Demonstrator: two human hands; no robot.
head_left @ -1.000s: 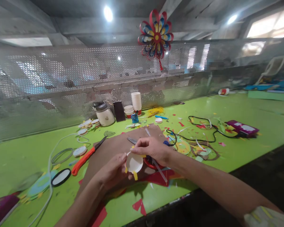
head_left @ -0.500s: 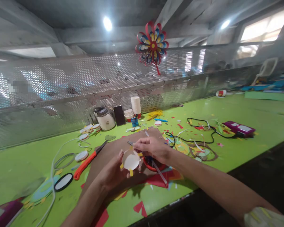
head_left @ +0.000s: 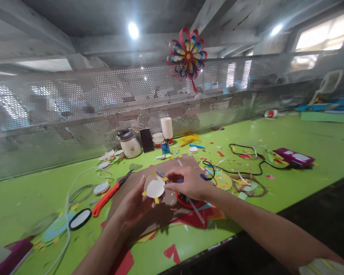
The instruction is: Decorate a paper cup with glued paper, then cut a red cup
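Our left hand (head_left: 136, 202) clamped the white round piece (head_left: 155, 189) from eight o'clock, above the brown board (head_left: 169, 208); our right hand (head_left: 190, 184) met its rim at three, pinching or not we couldn't tell. We seemed to be adjusting its yellow tabs (head_left: 156, 200); next called for steady support.

a shallow, round white paper cup (head_left: 155, 188), small yellow tabs (head_left: 156, 200) sticking out around its rim. it is tilted, open side towards the viewer, held in the left hand (head_left: 136, 202) above a brown sheet (head_left: 169, 212); the right hand (head_left: 165, 183) is at its right edge.
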